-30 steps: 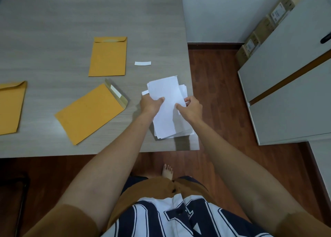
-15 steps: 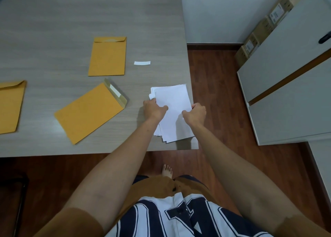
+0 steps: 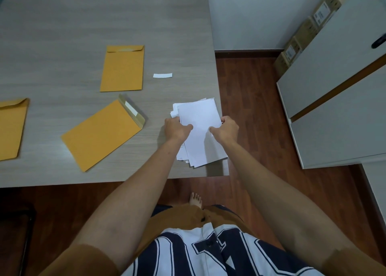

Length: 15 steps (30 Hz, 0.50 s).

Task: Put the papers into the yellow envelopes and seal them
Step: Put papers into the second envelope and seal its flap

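Head view, the only one.

Item 1, papers (image 3: 198,117): a loose white stack at the near right corner of the table (image 3: 83,25), its right side just beside the table's right edge. The sheets are fanned, with corners sticking out at top left and bottom. Whether the stack rests on the table or is just lifted, I cannot tell.

Item 2, my left grip (image 3: 176,128): pinching the stack's left edge, thumb on top, fingers curled under.

Item 3, my right grip (image 3: 226,129): pinching the right edge the same way.

Item 4, open envelope (image 3: 100,133): yellow, lying slantwise to the left of the papers and apart from them. Its flap is open toward the stack, with white backing on the glue band. I judge it the next to fill.

Item 5, far envelope (image 3: 123,69): flap folded down; sealed or not, I cannot tell.

Item 6, left envelope (image 3: 11,127): cut off by the frame edge.

Item 7, white strip (image 3: 162,75): loose on the table, beyond the papers.

Item 8, off the table: wooden floor (image 3: 250,88) and a white cabinet (image 3: 344,88).

Risks, as I judge them:
- The stack is uneven, so lower sheets may slide out of my pinch. This near the edge, they would drop to the floor.
- Fanned corners may catch on the envelope's mouth and crumple.
- I may carry off more sheets than one envelope wants.
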{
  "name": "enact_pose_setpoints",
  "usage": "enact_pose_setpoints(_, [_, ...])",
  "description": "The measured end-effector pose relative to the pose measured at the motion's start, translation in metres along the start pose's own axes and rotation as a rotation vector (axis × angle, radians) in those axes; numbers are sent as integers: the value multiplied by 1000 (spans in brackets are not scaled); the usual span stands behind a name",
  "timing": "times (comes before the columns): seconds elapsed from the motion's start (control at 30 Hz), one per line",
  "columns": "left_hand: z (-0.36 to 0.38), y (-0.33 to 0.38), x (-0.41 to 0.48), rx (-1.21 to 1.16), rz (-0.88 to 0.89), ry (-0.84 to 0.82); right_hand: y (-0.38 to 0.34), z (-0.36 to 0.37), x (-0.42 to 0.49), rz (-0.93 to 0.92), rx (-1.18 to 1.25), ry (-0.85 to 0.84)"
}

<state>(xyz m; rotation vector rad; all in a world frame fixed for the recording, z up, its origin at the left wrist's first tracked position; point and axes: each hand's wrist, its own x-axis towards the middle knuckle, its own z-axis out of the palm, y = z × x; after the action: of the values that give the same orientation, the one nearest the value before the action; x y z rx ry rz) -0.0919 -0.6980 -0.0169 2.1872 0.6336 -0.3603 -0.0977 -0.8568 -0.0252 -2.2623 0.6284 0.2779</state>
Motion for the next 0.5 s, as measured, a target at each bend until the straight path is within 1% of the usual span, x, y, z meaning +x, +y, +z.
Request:
enact_pose_setpoints(0.23, [1, 0, 1, 3, -14, 2, -5, -3, -2, -90, -90, 36])
enact_pose_setpoints(0.37, [1, -1, 1, -13, -14, 12, -9, -2, -3, -91, -121, 40])
enact_pose_setpoints(0.5, [1, -2, 2, -7, 0, 7, -11, -2, -1, -76, -162, -7])
